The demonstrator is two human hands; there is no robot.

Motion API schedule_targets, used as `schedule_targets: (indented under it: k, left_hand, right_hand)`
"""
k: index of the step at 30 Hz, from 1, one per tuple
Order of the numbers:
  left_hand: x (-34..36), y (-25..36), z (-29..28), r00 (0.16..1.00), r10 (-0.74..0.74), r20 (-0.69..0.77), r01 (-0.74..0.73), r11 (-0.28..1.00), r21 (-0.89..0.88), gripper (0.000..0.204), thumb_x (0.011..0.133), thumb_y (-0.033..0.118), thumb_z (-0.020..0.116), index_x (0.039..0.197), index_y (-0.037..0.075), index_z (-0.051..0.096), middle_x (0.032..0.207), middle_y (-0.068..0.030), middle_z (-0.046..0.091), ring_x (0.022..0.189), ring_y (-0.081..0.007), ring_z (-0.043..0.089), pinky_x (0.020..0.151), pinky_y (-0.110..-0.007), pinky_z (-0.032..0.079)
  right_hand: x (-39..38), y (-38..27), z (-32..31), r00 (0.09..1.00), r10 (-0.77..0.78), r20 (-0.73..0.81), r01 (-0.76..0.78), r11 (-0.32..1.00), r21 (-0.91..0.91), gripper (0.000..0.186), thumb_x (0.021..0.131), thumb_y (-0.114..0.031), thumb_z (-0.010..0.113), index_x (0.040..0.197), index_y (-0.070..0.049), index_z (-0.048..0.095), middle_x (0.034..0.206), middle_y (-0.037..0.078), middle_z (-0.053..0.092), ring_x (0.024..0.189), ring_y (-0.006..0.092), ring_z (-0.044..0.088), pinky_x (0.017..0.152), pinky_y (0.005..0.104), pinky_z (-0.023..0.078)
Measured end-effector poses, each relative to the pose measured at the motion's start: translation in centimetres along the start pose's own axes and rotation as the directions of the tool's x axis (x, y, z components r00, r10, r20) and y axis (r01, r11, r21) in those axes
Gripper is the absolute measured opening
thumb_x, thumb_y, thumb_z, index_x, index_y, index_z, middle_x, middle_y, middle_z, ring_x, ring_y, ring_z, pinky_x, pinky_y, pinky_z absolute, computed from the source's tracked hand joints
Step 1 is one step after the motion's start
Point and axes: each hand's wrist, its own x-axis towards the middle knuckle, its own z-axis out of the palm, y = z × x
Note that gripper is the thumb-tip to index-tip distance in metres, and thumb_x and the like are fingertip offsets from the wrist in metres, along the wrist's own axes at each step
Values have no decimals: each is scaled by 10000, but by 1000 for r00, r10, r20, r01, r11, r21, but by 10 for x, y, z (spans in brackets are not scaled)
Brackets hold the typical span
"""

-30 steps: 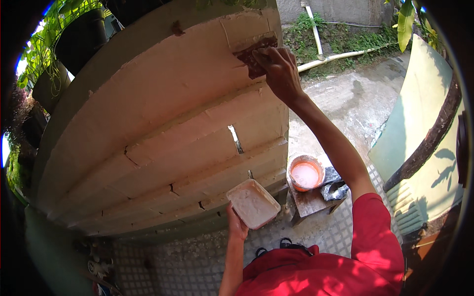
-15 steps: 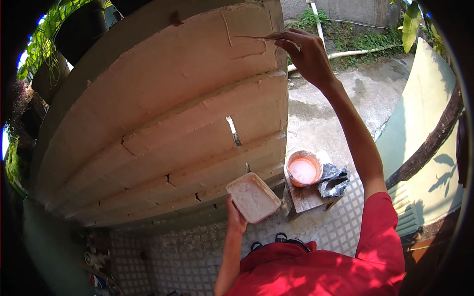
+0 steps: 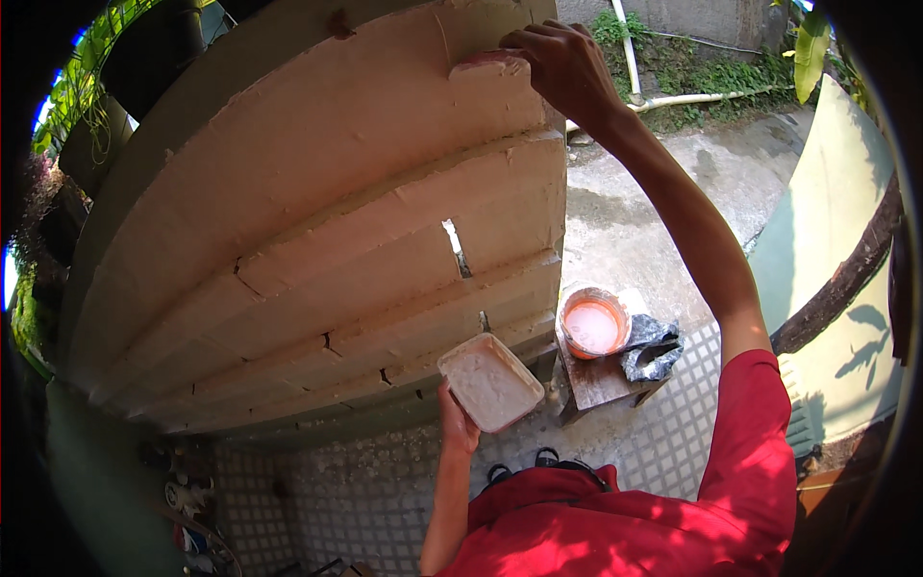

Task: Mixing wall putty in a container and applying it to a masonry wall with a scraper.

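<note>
My right hand [image 3: 569, 72] reaches up to the top right of a large ribbed panel [image 3: 317, 154]. Its fingers are closed on a thin, flat putty spreader [image 3: 490, 63], which lies against the panel's pinkish, smeared surface. Lower down, my left hand [image 3: 460, 423] grips the side of a rectangular plastic tub [image 3: 515, 420], tilted a little and holding pale pinkish paste. Most of the left fingers are hidden beneath the tub. A narrow slot [image 3: 455, 248] and several dark cracks run through the panel's lower ribs.
Right of the panel, a low stool [image 3: 598, 388] carries an orange bucket [image 3: 578, 350] of pink liquid and a crumpled dark plastic bag [image 3: 657, 358]. Potted plants [image 3: 144, 53] stand at the upper left. A pale curved sheet [image 3: 817, 221] and a branch [image 3: 851, 264] are on the right.
My right hand has shifted slightly left and up, and the spreader has turned from edge-on to show its reddish flat face. The tub has barely moved.
</note>
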Motion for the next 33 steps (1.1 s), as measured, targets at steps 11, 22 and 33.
schedule_targets:
  k: [11,22,33]
  left_hand:
    - [-2,7,-1,999,31,28,-32,999,32,582,974,515,344,1357,92,462,1324,-46,553,1202,-217,554,1027,-375,446]
    - [2,6,4,1000,14,-4,-14,1000,26,568,965,524,357,1317,106,512,1297,-22,584,1181,-198,573,1007,-353,452]
    - [-5,22,-26,1000,23,15,-23,1000,3,539,973,490,348,1324,109,496,1286,-25,580,1181,-208,569,1012,-377,461]
  right_hand:
    - [-17,-22,-11,953,-76,295,32,988,152,285,732,83,603,922,-95,719,821,77,709,794,244,680,781,402,493]
    - [45,-13,-21,987,-81,-137,88,995,46,223,871,-137,592,1023,13,658,935,228,665,812,414,642,683,447,508]
    - [2,-100,26,805,579,-133,-588,807,-48,198,856,-63,540,986,-58,690,723,190,657,693,357,669,568,470,541]
